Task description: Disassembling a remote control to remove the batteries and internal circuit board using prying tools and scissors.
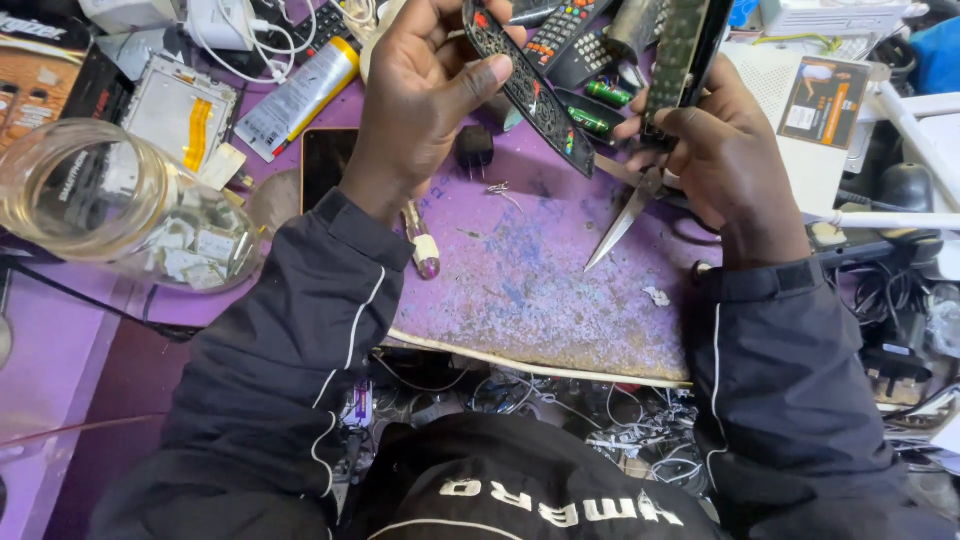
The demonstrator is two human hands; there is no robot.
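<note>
Dark sleeves (pixel 300 330) fill the lower frame. Above them the left hand (pixel 420 95) grips a black remote shell (pixel 525 85) at top centre (its upper end cut off). At upper right, the right hand (pixel 725 160) clutches a circuit board (pixel 680 50) and scissors (pixel 625 215), handles hidden in the palm.

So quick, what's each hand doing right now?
Left hand: closed around a black remote-control shell.
Right hand: closed, holding a green circuit board and pointed tweezers.
</note>
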